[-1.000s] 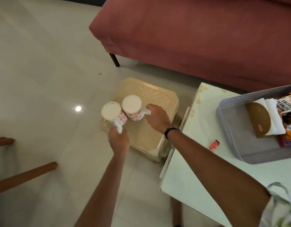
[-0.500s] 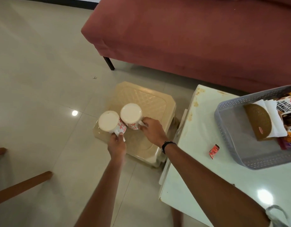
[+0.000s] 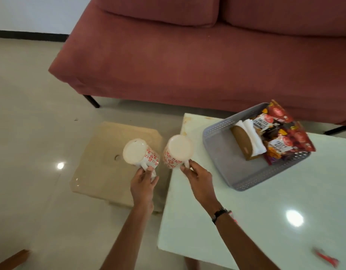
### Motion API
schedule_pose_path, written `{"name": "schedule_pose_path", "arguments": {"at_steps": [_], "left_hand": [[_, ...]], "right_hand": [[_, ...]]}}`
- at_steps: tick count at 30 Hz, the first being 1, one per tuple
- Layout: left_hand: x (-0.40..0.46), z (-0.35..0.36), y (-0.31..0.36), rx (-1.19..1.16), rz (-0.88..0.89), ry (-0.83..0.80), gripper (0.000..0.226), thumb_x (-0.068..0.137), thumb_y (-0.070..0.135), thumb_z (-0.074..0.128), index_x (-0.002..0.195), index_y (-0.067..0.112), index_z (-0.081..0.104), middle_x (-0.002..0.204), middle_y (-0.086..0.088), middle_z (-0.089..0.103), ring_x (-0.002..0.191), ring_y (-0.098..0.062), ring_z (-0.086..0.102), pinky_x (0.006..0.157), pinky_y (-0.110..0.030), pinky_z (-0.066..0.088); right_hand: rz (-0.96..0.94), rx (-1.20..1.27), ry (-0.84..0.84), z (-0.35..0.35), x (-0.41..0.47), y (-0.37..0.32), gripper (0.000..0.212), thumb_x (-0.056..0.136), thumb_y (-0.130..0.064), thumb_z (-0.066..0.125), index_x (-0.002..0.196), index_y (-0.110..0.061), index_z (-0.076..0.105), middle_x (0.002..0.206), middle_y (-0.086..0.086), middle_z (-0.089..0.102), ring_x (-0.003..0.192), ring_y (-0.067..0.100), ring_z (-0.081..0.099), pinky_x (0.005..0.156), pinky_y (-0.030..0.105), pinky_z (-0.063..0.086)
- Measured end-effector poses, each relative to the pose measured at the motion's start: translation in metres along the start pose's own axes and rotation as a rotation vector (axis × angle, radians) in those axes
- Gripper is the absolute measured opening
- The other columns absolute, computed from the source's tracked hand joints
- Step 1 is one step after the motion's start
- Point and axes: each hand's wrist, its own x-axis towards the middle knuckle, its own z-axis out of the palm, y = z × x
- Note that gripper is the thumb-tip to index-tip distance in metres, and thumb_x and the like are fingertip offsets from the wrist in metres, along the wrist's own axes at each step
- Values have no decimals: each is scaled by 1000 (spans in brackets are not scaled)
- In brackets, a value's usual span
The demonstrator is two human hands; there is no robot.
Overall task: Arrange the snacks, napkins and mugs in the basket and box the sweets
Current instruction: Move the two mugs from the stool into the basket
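Two white mugs with red flower prints are held up by their handles. My left hand (image 3: 143,184) grips the left mug (image 3: 138,153) above the beige stool (image 3: 102,172). My right hand (image 3: 197,178) grips the right mug (image 3: 177,151) at the white table's left edge. The grey basket (image 3: 223,152) stands on the table to the right, with white napkins (image 3: 253,137) in a brown holder (image 3: 242,143) and several snack packets (image 3: 281,133) at its right side. The basket's left half is bare.
A red sofa (image 3: 187,55) runs along the back, close behind the white table (image 3: 246,221). A red sweet wrapper (image 3: 326,259) lies near the table's front right. A wooden piece (image 3: 12,260) shows at the bottom left on the tiled floor.
Both mugs have been lifted off the stool and carried to the right, toward the table. The view has swung up and right, showing more of the sofa and the basket.
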Motion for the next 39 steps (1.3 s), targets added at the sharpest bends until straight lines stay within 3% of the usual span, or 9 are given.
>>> {"name": "schedule_pose_path", "arguments": {"at_steps": [3,7,11,15,19,24,28,35,39], "left_hand": [[-21,48,-9,17,7,-130,9,91,2,54,90,9,61,80,-3,56,80,-11,53,67,-19,56],[-44,107,-26,43,-24,-240,9,91,3,54,91,10,60,83,0,57,83,-8,53,83,-31,52],[-57,148,-47,125,-15,-264,13,91,9,57,80,14,63,83,-4,57,83,-12,55,75,-25,55],[-57,178,-65,193,-29,-267,18,90,11,58,106,6,64,107,-10,63,103,-22,61,74,-24,57],[-48,203,-71,227,-59,-237,32,91,10,57,122,4,58,113,-7,58,106,-22,56,81,-32,56],[-30,221,-95,372,-34,-152,13,89,15,60,99,12,68,98,-8,64,98,-24,58,86,-44,55],[-25,224,-110,562,27,-92,20,90,18,58,102,8,70,109,-11,67,96,-19,55,87,-35,50],[-19,232,-119,621,47,-49,23,91,16,54,107,8,68,112,-10,66,100,-21,54,89,-38,50],[-17,233,-124,689,42,-49,22,92,14,51,102,6,68,111,-14,67,104,-30,58,89,-42,51]], "right_hand": [[-20,-24,83,-57,0,2,6,90,-14,61,89,-8,63,60,-17,57,56,-5,44,55,9,36],[-10,-37,188,-123,-1,11,9,90,-17,60,96,-11,65,81,-4,65,70,-7,53,59,5,39],[23,-84,199,-169,4,32,14,89,-14,61,101,-7,66,84,-1,64,66,-14,55,56,2,39],[-37,-238,118,-204,14,54,24,88,-12,63,109,-2,66,91,3,67,73,4,59,58,1,41],[-108,-385,-47,-231,31,69,29,88,-11,61,114,1,63,101,8,69,76,-4,59,62,-1,43],[-119,-395,-236,-240,50,86,33,90,-13,59,121,-3,60,119,6,64,96,7,55,73,-4,40],[-118,-390,-300,-239,59,94,36,89,-12,60,124,-5,59,119,7,66,99,9,59,79,-2,42],[-99,-374,-340,-239,72,100,32,90,-9,59,121,-2,61,94,-5,59,78,-20,53,65,-1,39],[-100,-379,-364,-238,71,104,32,90,-7,59,121,-4,60,99,0,65,81,-8,58,68,0,41]]}}
